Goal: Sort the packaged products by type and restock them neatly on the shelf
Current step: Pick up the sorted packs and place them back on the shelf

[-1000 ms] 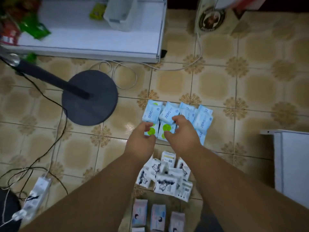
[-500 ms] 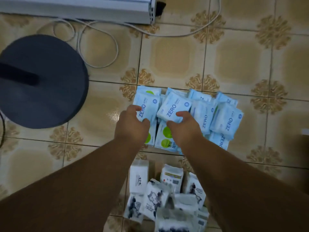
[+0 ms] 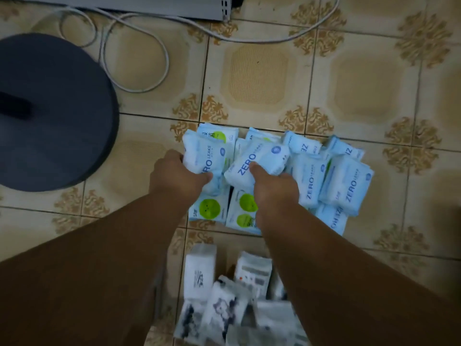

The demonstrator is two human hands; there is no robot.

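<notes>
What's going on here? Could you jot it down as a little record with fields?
setting: tiled floor
left hand: grips a blue ZERO pack
right hand: grips another ZERO pack
blue pile: overlapping packs, some with green circles
white packs: blurred group nearer the person
nearby: dark round base, white cable

A tan patterned tile floor (image 3: pixel 259 73) carries everything. On it lie a cluster of pale blue packs (image 3: pixel 309 176), a blurred heap of white packs (image 3: pixel 234 303) nearer the person, a dark round base (image 3: pixel 55 116) to the left, and a looping grey cable (image 3: pixel 139 43) by a shelf edge (image 3: pixel 149 8).
</notes>
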